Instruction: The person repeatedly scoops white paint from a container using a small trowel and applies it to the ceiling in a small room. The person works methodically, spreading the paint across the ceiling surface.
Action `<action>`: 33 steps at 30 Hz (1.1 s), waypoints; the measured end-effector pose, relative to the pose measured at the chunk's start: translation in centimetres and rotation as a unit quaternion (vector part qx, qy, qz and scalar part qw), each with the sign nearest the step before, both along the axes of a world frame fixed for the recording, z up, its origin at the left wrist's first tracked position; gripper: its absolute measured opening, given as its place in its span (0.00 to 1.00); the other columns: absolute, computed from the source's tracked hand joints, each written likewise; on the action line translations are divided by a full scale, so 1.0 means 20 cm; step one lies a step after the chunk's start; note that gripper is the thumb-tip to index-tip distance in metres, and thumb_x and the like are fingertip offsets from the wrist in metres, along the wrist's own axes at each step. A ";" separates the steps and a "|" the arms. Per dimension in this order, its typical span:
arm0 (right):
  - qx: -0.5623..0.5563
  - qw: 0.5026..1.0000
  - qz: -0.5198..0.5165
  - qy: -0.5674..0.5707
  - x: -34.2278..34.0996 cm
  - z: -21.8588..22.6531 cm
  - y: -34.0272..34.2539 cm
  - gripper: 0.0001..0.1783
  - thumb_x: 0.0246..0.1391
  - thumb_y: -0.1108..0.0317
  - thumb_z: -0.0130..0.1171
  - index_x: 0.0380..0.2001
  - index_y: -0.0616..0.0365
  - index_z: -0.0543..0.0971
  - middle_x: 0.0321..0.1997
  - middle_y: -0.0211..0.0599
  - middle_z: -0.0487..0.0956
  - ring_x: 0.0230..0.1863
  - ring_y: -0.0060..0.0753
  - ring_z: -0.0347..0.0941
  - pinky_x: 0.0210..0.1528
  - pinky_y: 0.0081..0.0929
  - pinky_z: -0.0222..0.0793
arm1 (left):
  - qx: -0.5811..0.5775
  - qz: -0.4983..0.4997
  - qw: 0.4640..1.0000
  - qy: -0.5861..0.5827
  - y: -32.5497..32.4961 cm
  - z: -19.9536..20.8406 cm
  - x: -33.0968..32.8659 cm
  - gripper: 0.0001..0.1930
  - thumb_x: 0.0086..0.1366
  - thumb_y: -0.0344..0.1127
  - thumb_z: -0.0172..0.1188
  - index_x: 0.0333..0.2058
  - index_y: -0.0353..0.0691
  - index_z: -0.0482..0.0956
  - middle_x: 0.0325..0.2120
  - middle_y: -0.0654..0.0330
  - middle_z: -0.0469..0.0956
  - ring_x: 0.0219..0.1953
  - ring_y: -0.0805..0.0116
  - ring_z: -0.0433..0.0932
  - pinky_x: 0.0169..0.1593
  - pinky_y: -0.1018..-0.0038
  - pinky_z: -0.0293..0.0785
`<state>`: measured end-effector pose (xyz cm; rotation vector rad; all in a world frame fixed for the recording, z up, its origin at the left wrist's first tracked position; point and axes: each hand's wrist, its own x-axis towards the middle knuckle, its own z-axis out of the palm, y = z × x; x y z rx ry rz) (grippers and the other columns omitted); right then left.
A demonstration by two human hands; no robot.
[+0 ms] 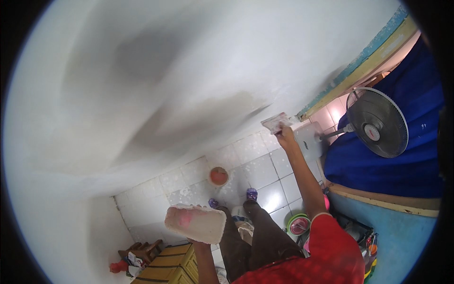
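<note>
My left hand is mostly hidden beneath a white rectangular tub, which it holds up in front of my legs. Pale paste with a pink patch coats the inside of the tub. At the end of my outstretched right arm, my right hand is closed on a flat trowel smeared with whitish paste and reddish marks. The trowel is near the foot of a white wall; whether it touches the wall I cannot tell. A darker, damp-looking patch shows on the wall to the trowel's left.
A round bucket with reddish content stands on the tiled floor ahead of my feet. At right are a standing fan, a blue curtain and a green-rimmed basin. A yellow-brown cabinet stands lower left.
</note>
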<state>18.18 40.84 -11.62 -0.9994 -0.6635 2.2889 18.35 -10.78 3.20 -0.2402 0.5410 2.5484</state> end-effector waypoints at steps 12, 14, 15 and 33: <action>0.206 0.977 0.051 0.009 -0.32 0.50 -0.19 0.12 0.60 0.74 0.55 0.47 0.63 0.77 0.45 0.38 0.79 0.46 0.32 0.77 0.47 0.33 0.75 | -0.031 -0.028 0.999 -0.008 -0.06 -0.03 -0.01 0.34 0.69 0.63 0.48 0.65 0.47 0.67 0.64 0.52 0.69 0.67 0.43 0.64 0.69 0.38 0.54; 0.181 0.981 0.065 -0.003 -0.11 0.82 -0.29 0.23 0.61 0.69 0.58 0.57 0.71 0.74 0.53 0.43 0.79 0.52 0.34 0.76 0.52 0.26 0.72 | -0.037 -0.032 0.999 0.008 -0.06 -0.02 0.02 0.34 0.70 0.64 0.47 0.66 0.48 0.67 0.63 0.52 0.69 0.67 0.44 0.64 0.70 0.39 0.54; 0.210 0.976 0.043 -0.028 -0.02 0.79 -0.25 0.20 0.63 0.69 0.57 0.55 0.68 0.75 0.52 0.41 0.79 0.53 0.34 0.76 0.54 0.28 0.72 | -0.027 -0.037 0.999 0.004 -0.05 -0.01 0.01 0.34 0.70 0.64 0.46 0.66 0.48 0.66 0.64 0.52 0.69 0.67 0.44 0.64 0.70 0.39 0.54; 0.499 0.827 0.157 -0.207 -0.55 -0.09 -1.23 0.26 0.72 0.62 0.42 0.67 0.63 0.67 0.64 0.56 0.73 0.42 0.41 0.78 0.46 0.40 0.74 | 0.054 -0.081 0.993 0.072 -0.04 0.02 -0.03 0.34 0.73 0.61 0.43 0.69 0.46 0.59 0.66 0.50 0.65 0.69 0.42 0.59 0.71 0.37 0.50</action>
